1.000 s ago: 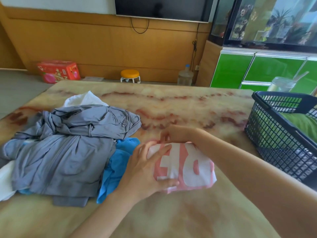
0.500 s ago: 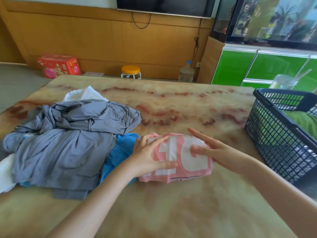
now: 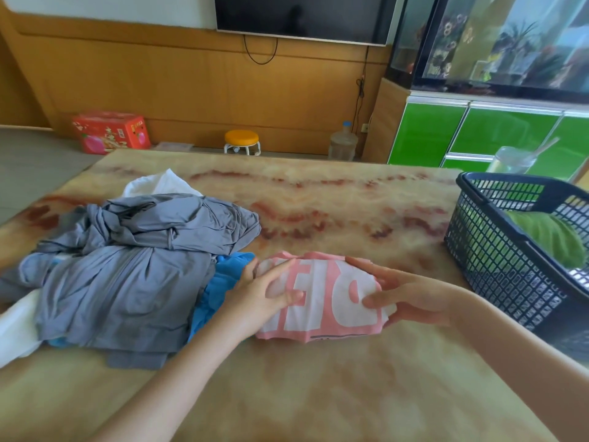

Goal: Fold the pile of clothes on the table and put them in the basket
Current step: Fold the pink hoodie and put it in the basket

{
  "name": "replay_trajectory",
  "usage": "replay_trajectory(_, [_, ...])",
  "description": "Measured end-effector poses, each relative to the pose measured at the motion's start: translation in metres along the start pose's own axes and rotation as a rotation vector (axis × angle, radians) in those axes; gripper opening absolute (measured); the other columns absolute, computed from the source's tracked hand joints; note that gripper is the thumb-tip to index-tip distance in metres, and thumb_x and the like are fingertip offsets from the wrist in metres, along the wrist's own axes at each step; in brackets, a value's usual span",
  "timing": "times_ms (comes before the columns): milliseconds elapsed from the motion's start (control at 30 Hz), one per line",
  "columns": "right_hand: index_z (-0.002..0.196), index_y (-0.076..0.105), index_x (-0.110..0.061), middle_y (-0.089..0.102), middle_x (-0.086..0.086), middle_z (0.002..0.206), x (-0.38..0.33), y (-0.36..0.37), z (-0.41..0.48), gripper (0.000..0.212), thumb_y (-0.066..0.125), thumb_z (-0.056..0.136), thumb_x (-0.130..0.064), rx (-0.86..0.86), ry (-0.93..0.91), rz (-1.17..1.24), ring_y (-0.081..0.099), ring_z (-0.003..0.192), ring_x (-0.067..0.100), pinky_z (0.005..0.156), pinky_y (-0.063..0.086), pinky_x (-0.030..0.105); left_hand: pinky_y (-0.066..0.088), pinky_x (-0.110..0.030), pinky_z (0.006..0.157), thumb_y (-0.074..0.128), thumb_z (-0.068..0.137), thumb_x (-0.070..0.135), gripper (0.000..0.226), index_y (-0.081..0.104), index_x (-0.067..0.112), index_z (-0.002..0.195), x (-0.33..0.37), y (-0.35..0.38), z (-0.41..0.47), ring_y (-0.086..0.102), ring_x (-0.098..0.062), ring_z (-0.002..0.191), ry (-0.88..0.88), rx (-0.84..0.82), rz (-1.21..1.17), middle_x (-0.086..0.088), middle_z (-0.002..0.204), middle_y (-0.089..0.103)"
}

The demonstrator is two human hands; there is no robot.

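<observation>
A folded pink garment with big white letters (image 3: 322, 301) lies on the marbled table (image 3: 318, 205), near its middle. My left hand (image 3: 261, 291) grips its left end, thumb on top. My right hand (image 3: 411, 295) grips its right end, fingers along the far edge and thumb on top. Left of it sits the pile of clothes: grey garments (image 3: 137, 250) on top, a blue one (image 3: 220, 288) and white ones (image 3: 162, 183) showing beneath. The dark plastic basket (image 3: 510, 256) stands at the right edge with a green garment (image 3: 548, 234) inside.
A clear jar with a stick (image 3: 513, 159) stands behind the basket. Beyond the table are a red box (image 3: 111, 132), an orange stool (image 3: 242, 141), a water jug (image 3: 343, 145) and green cabinets (image 3: 478, 132). Bare tabletop lies in front of me.
My right hand came off the garment's far edge, lay flat on its top, and now grips its right end. My left hand has stayed on the left end.
</observation>
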State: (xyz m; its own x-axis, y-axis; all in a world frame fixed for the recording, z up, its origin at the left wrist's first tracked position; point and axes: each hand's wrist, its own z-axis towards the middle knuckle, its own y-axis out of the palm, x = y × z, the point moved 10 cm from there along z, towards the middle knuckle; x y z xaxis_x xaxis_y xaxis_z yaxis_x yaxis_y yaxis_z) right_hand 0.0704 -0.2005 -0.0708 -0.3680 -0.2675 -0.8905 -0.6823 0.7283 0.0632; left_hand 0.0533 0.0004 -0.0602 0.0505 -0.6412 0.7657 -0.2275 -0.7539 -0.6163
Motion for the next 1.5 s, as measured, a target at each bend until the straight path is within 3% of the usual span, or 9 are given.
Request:
replay_trajectory(67, [0.137, 0.039, -0.047, 0.053, -0.001, 0.135, 0.002, -0.004, 0.002, 0.080, 0.073, 0.076, -0.009, 0.039, 0.015, -0.024, 0.054, 0.122, 0.024, 0.094, 0.048, 0.051, 0.028, -0.037, 0.106, 0.053, 0.074, 0.068, 0.066, 0.023, 0.062, 0.133, 0.004, 0.003, -0.002, 0.017, -0.015, 0.142, 0.031, 0.018, 0.016, 0.014, 0.155, 0.005])
replay_trajectory(233, [0.137, 0.040, -0.045, 0.058, -0.002, 0.131, 0.008, -0.007, 0.006, 0.079, 0.077, 0.073, -0.018, 0.060, 0.075, 0.051, 0.053, 0.123, 0.022, 0.096, 0.045, 0.053, 0.025, -0.022, 0.107, 0.061, 0.086, 0.042, 0.066, 0.026, 0.048, 0.142, 0.005, -0.001, 0.002, 0.016, -0.002, 0.138, -0.060, -0.260, -0.186, 0.026, 0.151, 0.007])
replay_trajectory(367, [0.135, 0.043, -0.046, 0.062, -0.003, 0.124, 0.007, -0.008, 0.005, 0.100, 0.093, 0.050, -0.031, 0.090, 0.112, 0.035, 0.055, 0.119, 0.020, 0.097, 0.045, 0.052, 0.040, -0.007, 0.070, 0.063, 0.088, 0.022, 0.060, 0.038, 0.041, 0.138, 0.007, -0.004, 0.003, 0.037, -0.004, 0.120, -0.120, -0.300, -0.279, 0.017, 0.152, 0.022])
replay_trajectory(567, [0.134, 0.043, -0.047, 0.063, -0.006, 0.124, 0.005, 0.004, -0.004, 0.077, 0.082, 0.071, -0.024, 0.128, 0.081, -0.029, 0.060, 0.113, 0.018, 0.089, 0.050, 0.043, 0.036, -0.017, 0.094, 0.064, 0.088, 0.018, 0.059, 0.040, 0.039, 0.137, 0.016, -0.006, -0.002, 0.030, -0.007, 0.130, -0.080, -0.232, -0.277, 0.019, 0.150, 0.020])
replay_trajectory(767, [0.131, 0.050, -0.043, 0.061, 0.008, 0.124, 0.020, 0.010, -0.038, 0.077, 0.085, 0.067, -0.019, 0.143, 0.055, -0.002, 0.059, 0.110, 0.028, 0.098, 0.041, 0.056, 0.021, -0.030, 0.116, 0.067, 0.085, 0.022, 0.060, 0.043, 0.043, 0.135, 0.019, 0.014, -0.028, 0.021, -0.005, 0.139, -0.045, -0.276, -0.322, 0.027, 0.145, 0.021])
replay_trajectory(1000, [0.126, 0.054, -0.045, 0.057, 0.008, 0.128, 0.034, 0.013, -0.055, 0.072, 0.082, 0.070, -0.010, 0.178, 0.050, 0.032, 0.059, 0.115, 0.026, 0.098, 0.045, 0.055, 0.027, -0.028, 0.102, 0.067, 0.085, 0.025, 0.064, 0.037, 0.049, 0.136, 0.020, 0.035, -0.051, 0.026, 0.000, 0.123, -0.074, -0.283, -0.427, 0.022, 0.146, 0.018])
replay_trajectory(1167, [0.131, 0.049, -0.044, 0.053, 0.010, 0.132, 0.035, 0.015, -0.055, 0.076, 0.082, 0.071, -0.012, 0.170, 0.048, 0.056, 0.059, 0.115, 0.028, 0.094, 0.046, 0.058, 0.014, -0.055, 0.111, 0.067, 0.084, 0.030, 0.067, 0.032, 0.053, 0.136, 0.018, 0.038, -0.051, 0.015, -0.020, 0.143, -0.177, -0.327, -0.426, 0.014, 0.156, 0.004])
replay_trajectory(1367, [0.134, 0.047, -0.038, 0.060, 0.003, 0.119, 0.034, 0.018, -0.055, 0.079, 0.080, 0.070, -0.006, 0.189, 0.010, 0.092, 0.061, 0.111, 0.025, 0.089, 0.051, 0.053, 0.025, -0.033, 0.110, 0.071, 0.080, 0.016, 0.064, 0.044, 0.039, 0.134, 0.024, 0.034, -0.049, 0.022, -0.013, 0.139, -0.102, -0.246, -0.492, 0.014, 0.152, 0.017])
replay_trajectory(1500, [0.128, 0.053, -0.038, 0.061, -0.001, 0.111, 0.026, 0.020, -0.058, 0.072, 0.077, 0.071, -0.002, 0.259, -0.004, 0.044, 0.063, 0.105, 0.021, 0.089, 0.052, 0.051, 0.042, -0.025, 0.091, 0.074, 0.073, 0.002, 0.058, 0.059, 0.037, 0.117, 0.015, 0.033, -0.051, 0.044, -0.008, 0.114, -0.161, -0.219, -0.692, 0.018, 0.127, 0.044])
